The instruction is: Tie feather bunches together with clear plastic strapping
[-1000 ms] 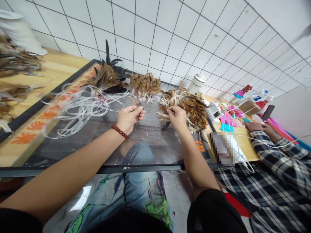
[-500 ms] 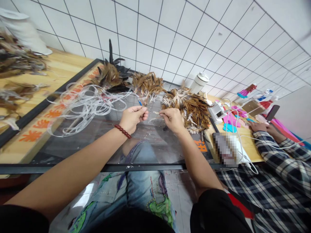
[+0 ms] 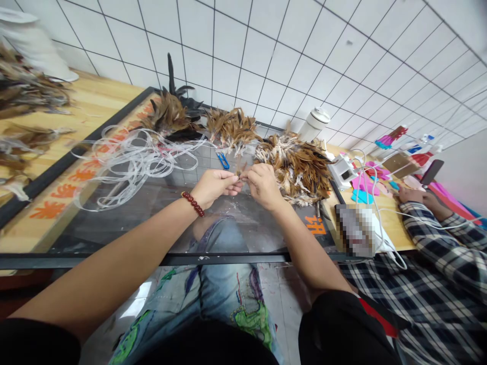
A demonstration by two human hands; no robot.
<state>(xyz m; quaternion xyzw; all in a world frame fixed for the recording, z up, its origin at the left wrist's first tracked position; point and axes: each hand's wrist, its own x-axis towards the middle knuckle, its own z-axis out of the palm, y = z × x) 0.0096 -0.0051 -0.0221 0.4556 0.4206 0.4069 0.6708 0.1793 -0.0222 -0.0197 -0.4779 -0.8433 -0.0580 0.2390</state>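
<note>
My left hand, with a dark red bead bracelet at the wrist, pinches a small brown feather over the dark glass top. The fingertips of my right hand meet the left ones and are closed at the feather's base. Exactly where each fingertip grips it is partly hidden. Just beyond my left hand lies a blue tool like thread snips. A heap of brown feathers with pale fluffy ends spreads past my right hand, and a smaller pile of brown feathers sits at the back.
Tangled clear plastic strip lies at the left, behind it a brown and black feather bunch. On the right are a white bottle, a charger, cables and a blurred-out phone. A co-worker's plaid sleeve rests beside coloured pieces.
My hands have come together; my right fingers moved left to meet the left ones. The pale wisp they held no longer shows. The blue snips, partly covered before, now show fully.
</note>
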